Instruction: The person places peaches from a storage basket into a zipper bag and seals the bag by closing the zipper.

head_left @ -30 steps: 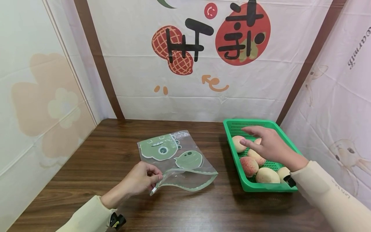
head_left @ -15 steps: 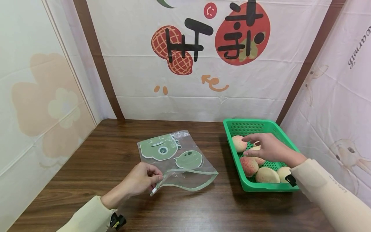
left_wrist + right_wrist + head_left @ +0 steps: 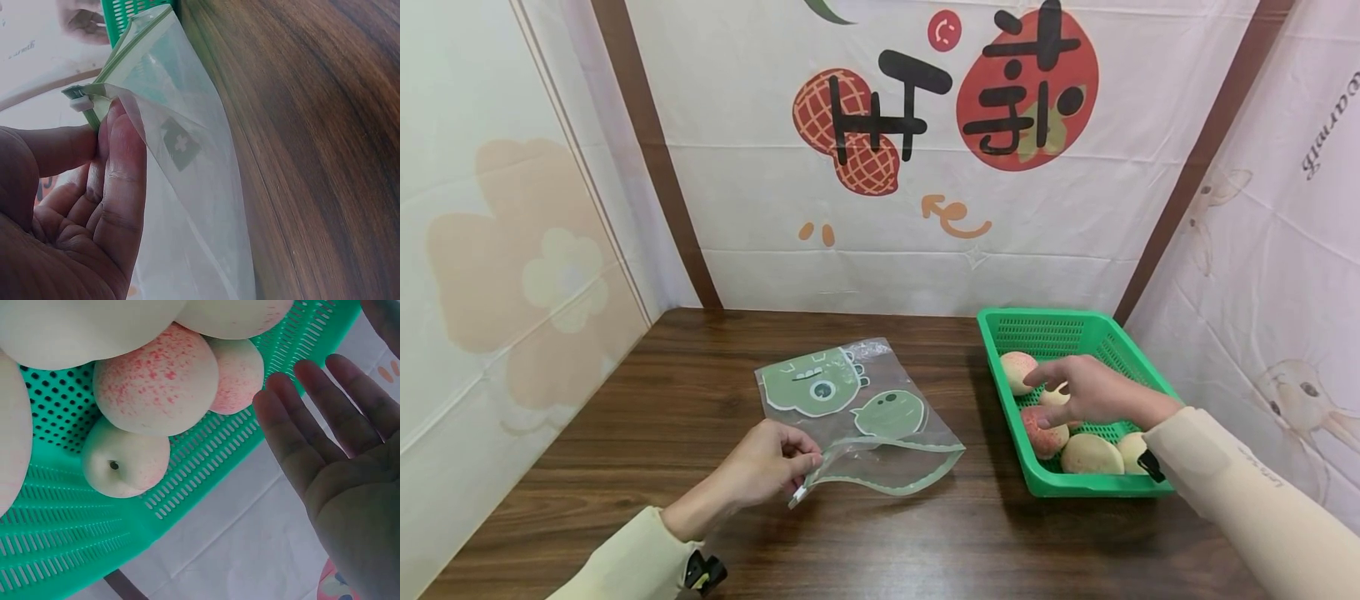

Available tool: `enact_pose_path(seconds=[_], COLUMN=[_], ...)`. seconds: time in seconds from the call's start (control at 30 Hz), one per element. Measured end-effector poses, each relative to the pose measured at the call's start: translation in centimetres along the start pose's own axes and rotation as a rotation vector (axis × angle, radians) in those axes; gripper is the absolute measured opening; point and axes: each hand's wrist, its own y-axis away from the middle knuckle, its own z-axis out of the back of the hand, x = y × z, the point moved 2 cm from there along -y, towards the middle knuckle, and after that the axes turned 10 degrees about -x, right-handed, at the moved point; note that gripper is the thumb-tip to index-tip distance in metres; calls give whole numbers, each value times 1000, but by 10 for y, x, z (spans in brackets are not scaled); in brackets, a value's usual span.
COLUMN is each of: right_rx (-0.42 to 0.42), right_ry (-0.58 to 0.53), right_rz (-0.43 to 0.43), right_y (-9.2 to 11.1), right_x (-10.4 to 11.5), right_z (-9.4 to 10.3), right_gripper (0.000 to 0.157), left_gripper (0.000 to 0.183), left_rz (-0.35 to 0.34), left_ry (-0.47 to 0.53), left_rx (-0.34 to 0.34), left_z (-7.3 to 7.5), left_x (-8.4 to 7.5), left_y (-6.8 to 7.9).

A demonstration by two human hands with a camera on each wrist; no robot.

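Observation:
At the left corner of its opening, my left hand (image 3: 769, 463) pinches a clear zip bag (image 3: 887, 414) between thumb and fingers. The bag lies on the table with green cartoon prints up and its green-edged mouth parted. A white slider (image 3: 80, 102) sits at the zip's end beside my thumb in the left wrist view. Over the green plastic basket (image 3: 1097, 485), my right hand (image 3: 1093, 392) hovers with fingers spread and nothing in them. Several peaches lie inside, among them a reddish peach (image 3: 1043, 443) just below the thumb and a pale peach (image 3: 1092, 455) near the front.
The basket stands at the right of a dark wooden table (image 3: 880, 550). A white printed cloth (image 3: 760, 200) hangs behind the table, with more cloth at both sides. Black wrist devices (image 3: 703, 572) sit at the sleeves.
My right hand has lowered toward the peaches and come slightly nearer, its thumb now by the reddish peach. The left hand and the bag have stayed in place.

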Motion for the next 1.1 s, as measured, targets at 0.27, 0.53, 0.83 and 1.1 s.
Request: enact_pose_path(seconds=[0.27, 0.53, 0.83, 1.1], right_rx=[44, 77, 86, 133], right_ry=[-41, -69, 21, 76], right_rz=[6, 16, 35, 78], right_y=[0, -3, -8, -9], right_x=[-3, -4, -10, -9], right_z=[-4, -7, -9, -14], right_gripper=[59, 59, 58, 59], left_gripper=[10, 9, 9, 9], left_rz=[-4, -6, -5, 2], left_ry=[2, 2, 2, -2], left_rx=[-2, 2, -4, -4], left_z=[-1, -1, -1, -1], left_x=[1, 2, 1, 1], left_y=[-1, -1, 0, -1])
